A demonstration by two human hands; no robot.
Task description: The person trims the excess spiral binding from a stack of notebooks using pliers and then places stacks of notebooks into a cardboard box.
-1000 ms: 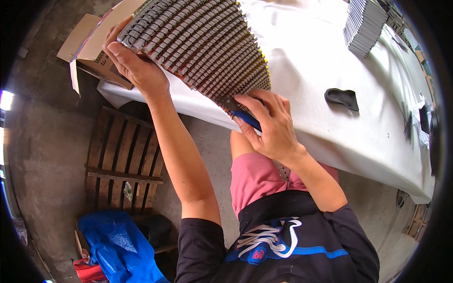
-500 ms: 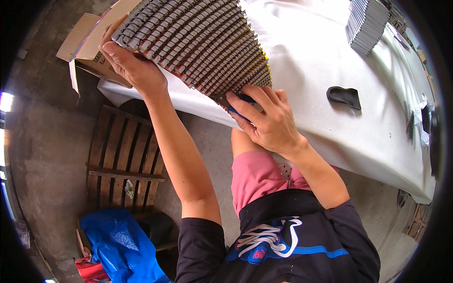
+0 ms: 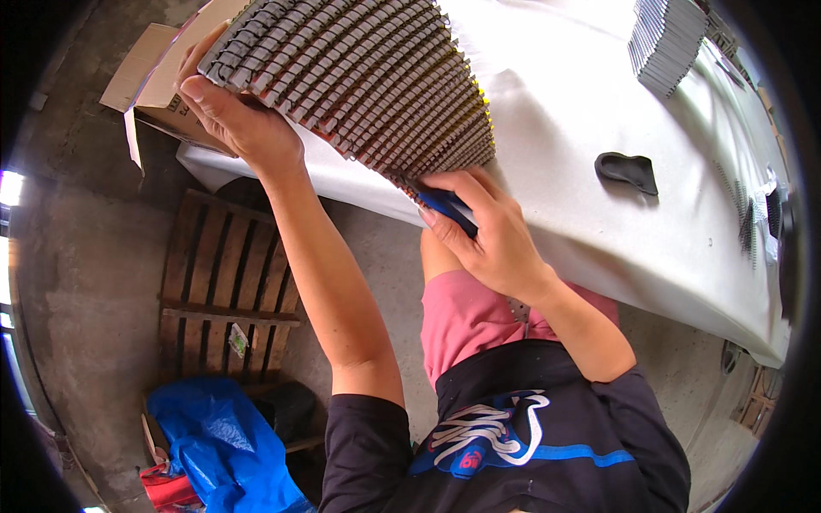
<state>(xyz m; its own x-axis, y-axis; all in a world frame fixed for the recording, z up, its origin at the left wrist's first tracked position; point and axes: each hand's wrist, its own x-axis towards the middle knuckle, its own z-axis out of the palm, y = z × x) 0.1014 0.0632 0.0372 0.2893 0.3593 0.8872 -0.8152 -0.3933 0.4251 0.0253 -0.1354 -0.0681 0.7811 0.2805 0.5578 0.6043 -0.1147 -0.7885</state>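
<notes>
A thick fanned stack of grey ribbed strips, with rows of small loops and some red and yellow bits along its edges, slants over the white-covered table. My left hand grips its left end, thumb on the near side and fingers curled behind. At the stack's lower right end is my right hand, closed around a hand tool with a blue handle. The tool's dark tip rests against the stack's lower edge; what kind of tool it is cannot be made out.
A white cloth covers the table. On it lie a black looped piece and another grey stack. An open cardboard box stands at the left. Below are a wooden pallet and a blue plastic sheet.
My right hand has shifted slightly down and pulled its fingers back off the stack, showing more of the blue tool. My left hand and the stack have hardly moved.
</notes>
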